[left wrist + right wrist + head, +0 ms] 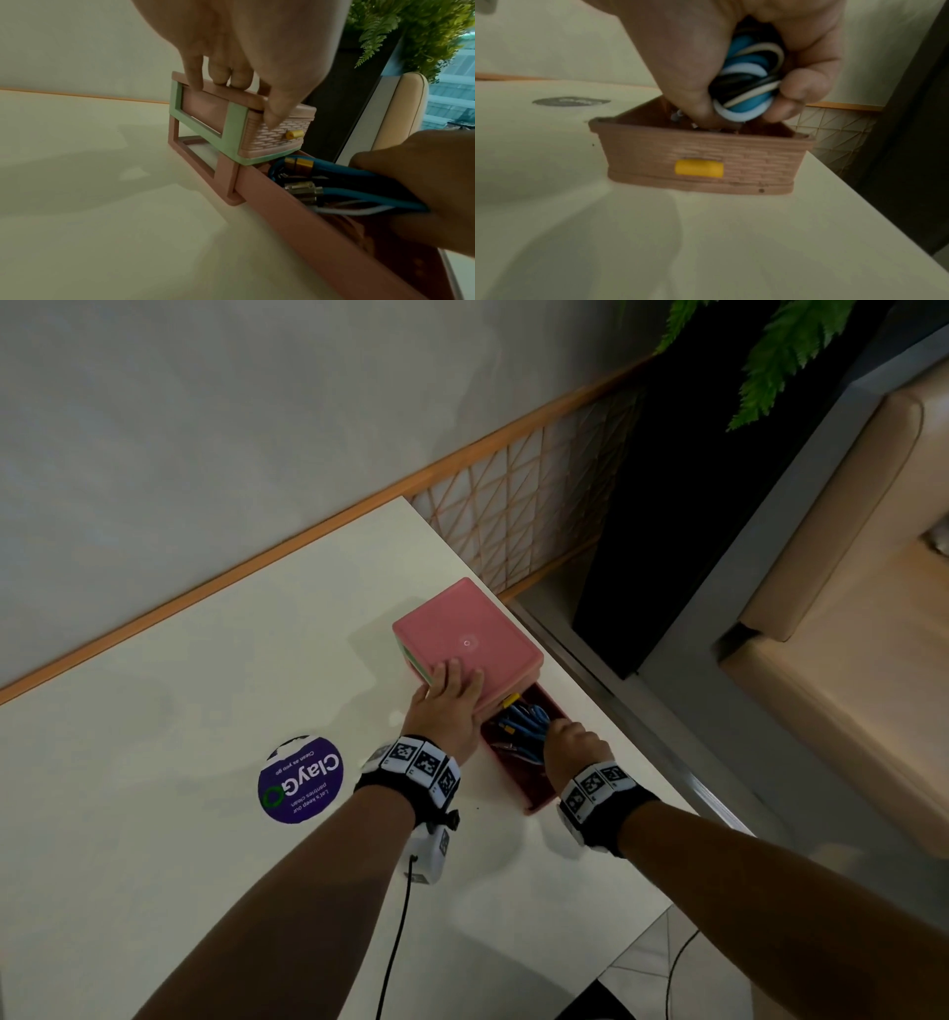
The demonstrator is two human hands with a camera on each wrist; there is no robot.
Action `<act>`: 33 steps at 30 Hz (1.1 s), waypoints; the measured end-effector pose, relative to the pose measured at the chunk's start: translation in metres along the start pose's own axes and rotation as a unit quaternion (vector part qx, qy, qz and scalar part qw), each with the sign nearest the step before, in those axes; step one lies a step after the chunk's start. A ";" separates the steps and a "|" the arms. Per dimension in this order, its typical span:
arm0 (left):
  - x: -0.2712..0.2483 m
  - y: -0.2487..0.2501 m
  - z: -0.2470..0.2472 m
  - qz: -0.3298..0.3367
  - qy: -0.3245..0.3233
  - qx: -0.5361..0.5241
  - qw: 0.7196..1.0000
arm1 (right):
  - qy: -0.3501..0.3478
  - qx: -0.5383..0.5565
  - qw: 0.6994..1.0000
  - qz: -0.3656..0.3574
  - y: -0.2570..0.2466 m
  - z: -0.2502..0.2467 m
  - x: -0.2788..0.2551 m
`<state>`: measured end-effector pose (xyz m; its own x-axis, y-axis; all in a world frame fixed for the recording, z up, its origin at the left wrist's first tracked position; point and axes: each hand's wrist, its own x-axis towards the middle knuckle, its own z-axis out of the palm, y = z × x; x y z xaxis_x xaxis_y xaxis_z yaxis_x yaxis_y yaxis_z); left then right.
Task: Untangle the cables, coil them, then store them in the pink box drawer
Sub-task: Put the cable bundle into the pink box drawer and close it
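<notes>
The pink box (467,634) stands near the table's right edge, with its bottom drawer (539,796) pulled out toward me. My left hand (452,690) rests on the box top (218,95), fingertips (221,80) on the lid and thumb against the shut upper drawer (272,142). My right hand (567,739) reaches into the open drawer (706,154) and grips a coiled bundle of blue, white and black cables (746,60). The cables (359,176) lie partly inside the drawer (282,213), with gold and clear plugs showing at the box end.
A round purple sticker (300,780) lies on the white table (205,711) left of my arms. The table edge runs just right of the drawer. Beyond it are a lattice panel (524,505), a dark planter (693,505) and a beige seat (847,608).
</notes>
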<state>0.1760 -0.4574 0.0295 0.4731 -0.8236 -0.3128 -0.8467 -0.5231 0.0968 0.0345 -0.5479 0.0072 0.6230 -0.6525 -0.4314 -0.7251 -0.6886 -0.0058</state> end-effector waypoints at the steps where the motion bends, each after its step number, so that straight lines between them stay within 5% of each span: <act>1: 0.001 -0.001 0.000 0.001 -0.002 -0.001 1.000 | -0.004 -0.003 1.000 0.005 -0.001 0.002 0.001; 16: 0.004 0.000 -0.007 0.011 -0.024 0.009 1.000 | -0.096 -0.017 0.995 0.007 -0.022 0.007 0.013; 33: 0.004 -0.005 -0.007 -0.003 -0.045 0.005 0.999 | -0.064 -0.151 0.985 -0.044 -0.026 0.006 0.034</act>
<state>0.1840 -0.4597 0.0348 0.4547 -0.7974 -0.3966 -0.8467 -0.5252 0.0851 0.0727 -0.5499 -0.0131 0.6226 -0.5546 -0.5521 -0.5381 -0.8156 0.2125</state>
